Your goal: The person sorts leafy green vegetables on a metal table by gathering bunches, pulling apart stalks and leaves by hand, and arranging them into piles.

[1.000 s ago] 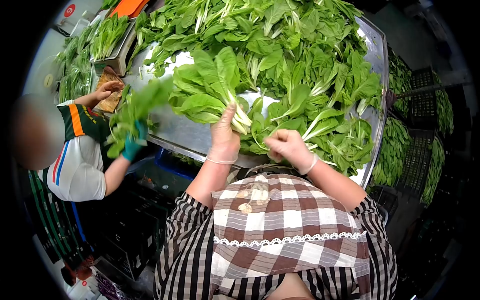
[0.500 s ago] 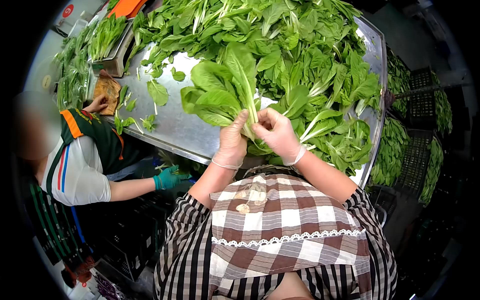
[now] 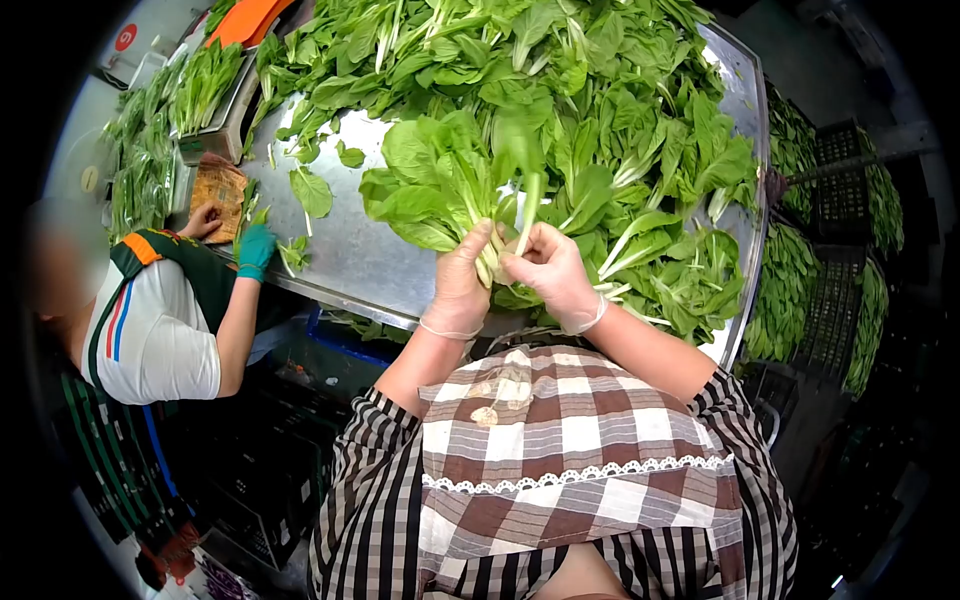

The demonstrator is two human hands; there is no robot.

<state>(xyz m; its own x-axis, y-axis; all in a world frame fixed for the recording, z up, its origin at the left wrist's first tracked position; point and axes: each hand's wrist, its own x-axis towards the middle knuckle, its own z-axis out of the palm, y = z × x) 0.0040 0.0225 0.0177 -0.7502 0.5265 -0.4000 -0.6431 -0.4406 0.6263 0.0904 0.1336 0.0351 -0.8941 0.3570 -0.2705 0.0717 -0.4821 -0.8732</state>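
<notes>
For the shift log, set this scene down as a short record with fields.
left hand: grips a leafy bunch by its pale stems
right hand: pinches a single leaf stalk beside the bunch
table: metal, with a large heap of greens
co-worker: at the table's left side, one green glove
right of table: black crates beside more greens

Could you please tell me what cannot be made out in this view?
Head view:
- blurred leaf in right hand: outline lost to motion
- some stems of bunch: behind left hand
- far end of pile: cut off by top edge
- tabletop under pile: covered
</notes>
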